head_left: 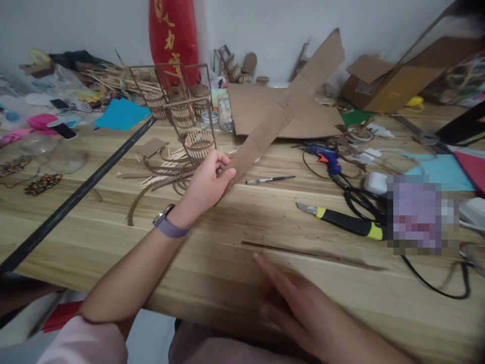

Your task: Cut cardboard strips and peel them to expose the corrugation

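My left hand (212,179) grips the lower end of a long brown cardboard strip (271,124), thumb on top, and the strip slants up to the right above the table. Lower right, my right hand (290,301) is smeared by motion over the tabletop, its index finger stretched out. Just beyond that fingertip lies a thin dark brown strip (303,251). A utility knife (341,222) with its blade out rests further right. Behind my left hand stands a small basket made of sticks (199,144) with a tall cardboard handle.
Curled notched cardboard strips (142,199) lie left of my left hand. A pen (270,180), a blue glue gun (328,157) and black scissors (361,205) lie on the table. A cardboard sheet (250,108) is behind, and a dark band (79,189) crosses the left side.
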Motion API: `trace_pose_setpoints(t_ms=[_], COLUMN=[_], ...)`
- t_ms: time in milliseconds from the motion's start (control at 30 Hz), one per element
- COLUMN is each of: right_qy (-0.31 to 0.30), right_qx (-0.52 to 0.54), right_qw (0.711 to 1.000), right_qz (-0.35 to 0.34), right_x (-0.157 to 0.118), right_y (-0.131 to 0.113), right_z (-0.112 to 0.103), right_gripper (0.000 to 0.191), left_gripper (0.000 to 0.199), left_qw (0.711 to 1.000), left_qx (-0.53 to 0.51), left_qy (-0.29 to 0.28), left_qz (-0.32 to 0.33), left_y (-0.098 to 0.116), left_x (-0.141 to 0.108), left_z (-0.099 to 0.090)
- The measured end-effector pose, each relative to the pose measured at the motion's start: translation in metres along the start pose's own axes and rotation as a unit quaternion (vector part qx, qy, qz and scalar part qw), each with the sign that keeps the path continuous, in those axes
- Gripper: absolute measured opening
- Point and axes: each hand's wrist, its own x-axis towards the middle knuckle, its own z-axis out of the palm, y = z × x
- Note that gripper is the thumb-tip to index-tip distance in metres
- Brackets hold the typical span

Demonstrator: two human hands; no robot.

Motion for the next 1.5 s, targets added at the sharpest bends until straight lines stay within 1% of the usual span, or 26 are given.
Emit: trace_pose_setpoints(t_ms=[33,67,100,133,200,267,333,367,433,500,600,667,700,767,833,867,933,1000,1067,1100,1200,1233,1367,1500], right_qy=[-0.004,0.006,0.028,0.057,0.086,0.094,0.085,0.08,0.072,0.066,0.069,0.075,0.08,0.101,0.138,0.159,0.198,0.2,0.174,0.161,0.13,0.122,0.099,0.1], right_qx=[-0.043,-0.095,-0.147,-0.204,-0.272,-0.284,-0.275,-0.27,-0.268,-0.274,-0.268,-0.263,-0.261,-0.254,-0.251,-0.257,-0.284,-0.312,-0.325,-0.324,-0.305,-0.298,-0.28,-0.26], right_qw=[0.999,0.995,0.987,0.975,0.958,0.954,0.958,0.96,0.961,0.959,0.96,0.961,0.961,0.959,0.955,0.951,0.938,0.929,0.929,0.932,0.943,0.947,0.955,0.96], right_qz=[-0.021,-0.038,-0.063,-0.068,-0.029,-0.009,0.001,0.004,0.005,-0.008,-0.032,-0.043,-0.051,-0.07,-0.074,-0.064,-0.036,-0.012,0.005,0.011,0.02,0.019,-0.001,-0.017], right_x=[0.004,0.006,0.006,0.004,-0.006,-0.017,-0.023,-0.022,-0.012,0.008,0.039,0.05,0.05,0.043,0.028,0.02,0.005,-0.006,-0.011,-0.013,-0.012,-0.011,-0.004,0.004], right_y=[0.001,0.006,0.013,0.023,0.046,0.065,0.075,0.076,0.073,0.066,0.058,0.056,0.055,0.055,0.056,0.058,0.065,0.075,0.087,0.093,0.104,0.105,0.103,0.104], right_z=[-0.005,-0.012,-0.019,-0.028,-0.042,-0.051,-0.054,-0.053,-0.049,-0.044,-0.038,-0.038,-0.04,-0.047,-0.057,-0.062,-0.07,-0.072,-0.07,-0.069,-0.067,-0.069,-0.081,-0.091], right_gripper=[0.057,0.043,0.033,0.031,0.034,0.029,0.024,0.023,0.022,0.023,0.023,0.026,0.027,0.025,0.022,0.023,0.03,0.044,0.053,0.053,0.044,0.042,0.04,0.041], left_gripper=[0.016,0.016,0.016,0.015,0.014,0.012,0.011,0.01,0.008,0.007,0.008,0.007,0.007,0.006,0.006,0.006,0.007,0.008,0.008,0.008,0.005,0.007,0.028,0.039], left_qw=[1.0,1.0,1.0,1.0,1.0,1.0,0.999,0.999,0.998,0.996,0.994,0.99,0.987,0.977,0.958,0.945,0.916,0.895,0.888,0.886,0.88,0.879,0.882,0.878], left_qx=[0.0,0.0,0.002,0.005,0.012,0.016,0.016,0.017,0.024,0.038,0.068,0.091,0.104,0.135,0.166,0.18,0.201,0.216,0.229,0.234,0.248,0.25,0.253,0.277], left_qy=[-0.005,-0.009,-0.012,-0.014,-0.015,-0.02,-0.026,-0.031,-0.048,-0.065,-0.087,-0.107,-0.123,-0.166,-0.233,-0.273,-0.346,-0.386,-0.393,-0.391,-0.392,-0.392,-0.374,-0.364], left_qz=[0.002,0.005,0.006,0.005,-0.003,-0.017,-0.027,-0.032,-0.038,-0.036,-0.015,0.001,0.007,0.014,0.017,0.02,0.033,0.053,0.072,0.079,0.099,0.108,0.136,0.14], left_y=[0.001,0.003,0.003,0.003,0.002,0.0,-0.001,0.0,0.002,0.005,0.008,0.008,0.006,0.003,-0.002,-0.005,-0.009,-0.012,-0.015,-0.016,-0.019,-0.02,-0.025,-0.023], left_x=[-0.001,-0.003,-0.004,-0.006,-0.009,-0.011,-0.013,-0.013,-0.013,-0.013,-0.011,-0.011,-0.012,-0.014,-0.017,-0.019,-0.021,-0.022,-0.021,-0.021,-0.022,-0.024,-0.034,-0.043], left_z=[0.0,0.0,-0.002,-0.003,-0.008,-0.011,-0.012,-0.011,-0.008,-0.004,0.002,0.002,0.002,-0.001,-0.003,-0.003,0.001,0.007,0.015,0.018,0.022,0.022,0.014,0.005])
